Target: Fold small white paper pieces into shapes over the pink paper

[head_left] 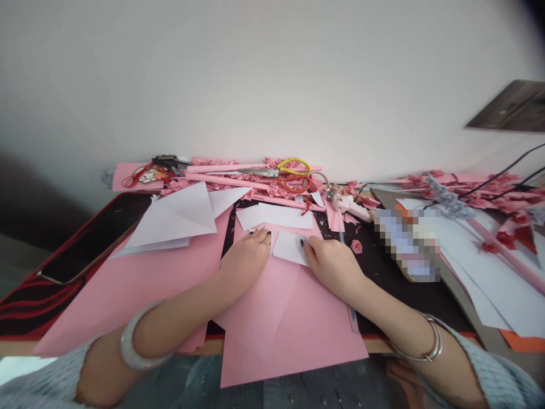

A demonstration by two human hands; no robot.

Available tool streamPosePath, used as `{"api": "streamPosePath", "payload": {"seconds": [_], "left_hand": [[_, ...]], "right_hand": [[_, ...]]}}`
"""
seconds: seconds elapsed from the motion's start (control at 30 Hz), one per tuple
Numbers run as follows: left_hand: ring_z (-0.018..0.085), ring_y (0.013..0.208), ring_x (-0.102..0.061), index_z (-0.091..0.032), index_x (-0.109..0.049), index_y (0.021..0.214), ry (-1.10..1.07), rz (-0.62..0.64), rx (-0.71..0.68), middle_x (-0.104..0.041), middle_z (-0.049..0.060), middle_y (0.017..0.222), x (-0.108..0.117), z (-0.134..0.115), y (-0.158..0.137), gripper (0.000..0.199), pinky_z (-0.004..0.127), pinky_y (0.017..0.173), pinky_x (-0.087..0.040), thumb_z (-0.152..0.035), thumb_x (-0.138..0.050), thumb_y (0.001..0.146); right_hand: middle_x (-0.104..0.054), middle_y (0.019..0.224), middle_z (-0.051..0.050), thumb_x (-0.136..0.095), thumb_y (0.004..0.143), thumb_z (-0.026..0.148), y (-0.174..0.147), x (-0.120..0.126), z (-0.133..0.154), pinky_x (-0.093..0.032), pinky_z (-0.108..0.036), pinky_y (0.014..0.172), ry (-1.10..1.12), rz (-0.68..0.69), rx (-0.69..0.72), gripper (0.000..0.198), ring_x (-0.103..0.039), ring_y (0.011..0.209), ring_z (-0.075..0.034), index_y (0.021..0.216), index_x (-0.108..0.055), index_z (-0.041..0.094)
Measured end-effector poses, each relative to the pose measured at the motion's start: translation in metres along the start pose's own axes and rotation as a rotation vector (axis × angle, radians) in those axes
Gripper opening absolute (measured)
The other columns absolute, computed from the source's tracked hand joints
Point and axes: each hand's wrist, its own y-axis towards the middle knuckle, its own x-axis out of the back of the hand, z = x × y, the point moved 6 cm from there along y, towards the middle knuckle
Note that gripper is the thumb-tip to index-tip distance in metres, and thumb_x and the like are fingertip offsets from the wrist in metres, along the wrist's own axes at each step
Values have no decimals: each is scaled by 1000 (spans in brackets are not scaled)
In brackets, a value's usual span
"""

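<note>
A small white paper piece lies on pink paper sheets in front of me. My left hand rests flat at its left edge, fingers stretched forward and dark nails showing. Curled at the piece's right edge, my right hand has its thumb on the paper; its other fingers are tucked out of sight. Just behind the piece lies a longer white paper strip. Folded white sheets sit on another pink stack to the left.
Scissors lie on pink paper rolls and flowers along the wall. A glue gun is behind my right hand, with a small pink paper rose nearby. Phones lie left and right. White sheets spread at the right.
</note>
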Motion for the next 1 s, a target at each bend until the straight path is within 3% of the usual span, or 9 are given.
{"api": "streamPosePath", "payload": {"seconds": [0.33, 0.53, 0.67, 0.8, 0.9, 1.0], "left_hand": [[24, 126, -40, -6, -55, 113, -28, 2, 22, -54, 18, 124, 1, 1, 0, 44, 39, 104, -36, 6, -33, 76], [26, 122, -45, -4, -56, 114, -143, -39, 59, -52, 18, 127, 1, 7, 2, 36, 42, 102, -37, -4, -37, 84], [23, 118, -50, -11, -57, 118, -462, -230, 145, -57, 11, 125, 14, 20, -2, 37, 39, 102, -37, -14, -34, 89], [22, 120, -47, -14, -52, 125, -998, -356, 178, -55, 8, 128, 28, 27, -6, 39, 35, 102, -37, -28, -36, 92], [25, 118, -50, -15, -48, 128, -1370, -230, 145, -53, 9, 129, 25, 19, -3, 42, 36, 96, -43, -33, -42, 90], [25, 99, -63, -14, -51, 124, -1566, -58, 177, -61, 11, 117, 16, 11, 1, 43, 35, 85, -51, -34, -52, 86]], "right_hand": [[-61, 59, -6, -38, 87, 24, -1, 10, -10, -16, -27, 48, 41, -99, -10, 25, -55, 51, -16, 70, -53, 16], [-40, 47, 3, -40, 88, 29, 2, 19, -25, -20, -23, 46, 423, -255, -3, 29, -38, 44, -10, 60, -40, 18], [-40, 48, 4, -37, 90, 36, 5, 18, -30, -25, -21, 45, 748, -276, -16, 35, -38, 45, -9, 60, -38, 19], [-44, 48, 4, -37, 91, 41, 7, 8, -26, -28, -20, 44, 1015, -165, 4, 37, -40, 44, -8, 61, -39, 18], [-43, 48, 5, -38, 91, 43, 7, 1, -21, -29, -19, 44, 1137, -91, 48, 37, -39, 43, -7, 63, -41, 18], [-43, 48, 5, -39, 90, 43, 8, -2, -18, -29, -19, 44, 1177, -68, 71, 38, -39, 43, -7, 62, -41, 18]]}}
